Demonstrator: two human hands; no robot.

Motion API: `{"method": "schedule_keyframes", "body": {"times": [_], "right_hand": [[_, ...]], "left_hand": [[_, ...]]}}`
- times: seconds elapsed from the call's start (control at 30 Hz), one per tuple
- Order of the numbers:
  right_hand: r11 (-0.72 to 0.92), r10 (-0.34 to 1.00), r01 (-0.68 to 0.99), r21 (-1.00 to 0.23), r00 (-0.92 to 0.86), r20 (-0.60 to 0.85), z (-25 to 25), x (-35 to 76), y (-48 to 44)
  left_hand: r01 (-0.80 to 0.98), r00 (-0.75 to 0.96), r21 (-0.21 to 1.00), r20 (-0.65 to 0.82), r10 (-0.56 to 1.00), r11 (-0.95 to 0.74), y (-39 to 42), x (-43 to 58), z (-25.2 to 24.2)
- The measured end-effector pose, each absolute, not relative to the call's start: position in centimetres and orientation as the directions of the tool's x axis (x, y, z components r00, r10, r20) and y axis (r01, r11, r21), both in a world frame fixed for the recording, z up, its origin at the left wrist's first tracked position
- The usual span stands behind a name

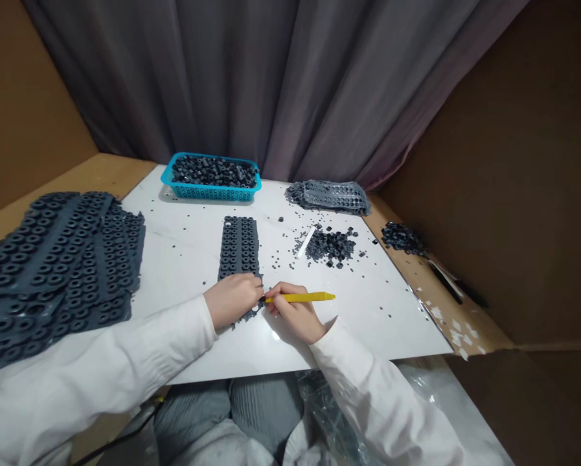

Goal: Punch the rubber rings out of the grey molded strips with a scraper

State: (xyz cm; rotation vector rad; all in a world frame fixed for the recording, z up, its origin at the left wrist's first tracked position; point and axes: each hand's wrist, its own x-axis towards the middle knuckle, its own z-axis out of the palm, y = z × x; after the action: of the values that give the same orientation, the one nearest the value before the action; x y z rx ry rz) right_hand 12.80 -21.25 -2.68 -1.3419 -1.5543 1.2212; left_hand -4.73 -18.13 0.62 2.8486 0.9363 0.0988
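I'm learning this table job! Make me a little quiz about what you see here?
1. What is the right hand holding?
2. True or false: the blue basket holds dark rubber pieces.
3. What is the left hand touching? A: the grey curtain. B: a dark holed rubber strip. C: the blue basket.

Key: 1. A yellow stick. 2. True. 3. B.

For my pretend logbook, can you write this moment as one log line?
left hand: on grey rubber strip | right hand: holding yellow stick
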Motion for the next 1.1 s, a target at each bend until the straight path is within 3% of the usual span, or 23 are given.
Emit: {"method": "schedule_keyframes", "body": {"times": [0.1,0.17,0.27,0.37,0.53,0.67,0.93,1.1], "right_hand": [[0.011,0.982,0.309,-0.951,-0.18,-0.048,-2.5,12.7,-21.3],[0.021,0.982,0.329,-0.944,-0.184,-0.043,-2.4,12.7,-21.4],[0.026,0.983,0.349,-0.937,-0.18,-0.04,-2.1,12.6,-21.5],[0.008,0.986,0.341,-0.94,-0.161,-0.05,-2.0,12.5,-21.5],[-0.043,0.991,0.146,-0.988,-0.118,-0.061,-1.9,12.7,-21.6],[-0.057,0.997,0.0,-0.998,-0.052,-0.057,-2.1,12.9,-21.7],[-0.039,0.989,0.217,-0.975,-0.134,-0.069,-2.6,12.5,-21.7],[-0.035,0.99,0.236,-0.971,-0.126,-0.066,-2.7,12.5,-21.7]], "left_hand": [[0.536,0.834,0.136,0.068,0.548,-0.833,-18.0,-4.9,-0.1],[0.513,0.821,0.263,0.13,0.557,-0.817,-17.7,-5.4,-0.7],[0.499,0.679,0.552,0.23,0.697,-0.668,-17.3,-6.6,-1.0],[0.497,0.553,0.675,0.237,0.799,-0.545,-17.0,-7.6,-0.4],[0.536,0.622,0.651,0.126,0.773,-0.538,-17.0,-7.9,0.0],[0.544,0.685,0.563,0.131,0.716,-0.623,-17.6,-7.3,-0.8],[0.661,0.71,0.349,-0.002,0.705,-0.664,-17.7,-5.7,0.5],[0.652,0.744,0.266,-0.04,0.667,-0.71,-17.3,-5.1,1.1]]}}
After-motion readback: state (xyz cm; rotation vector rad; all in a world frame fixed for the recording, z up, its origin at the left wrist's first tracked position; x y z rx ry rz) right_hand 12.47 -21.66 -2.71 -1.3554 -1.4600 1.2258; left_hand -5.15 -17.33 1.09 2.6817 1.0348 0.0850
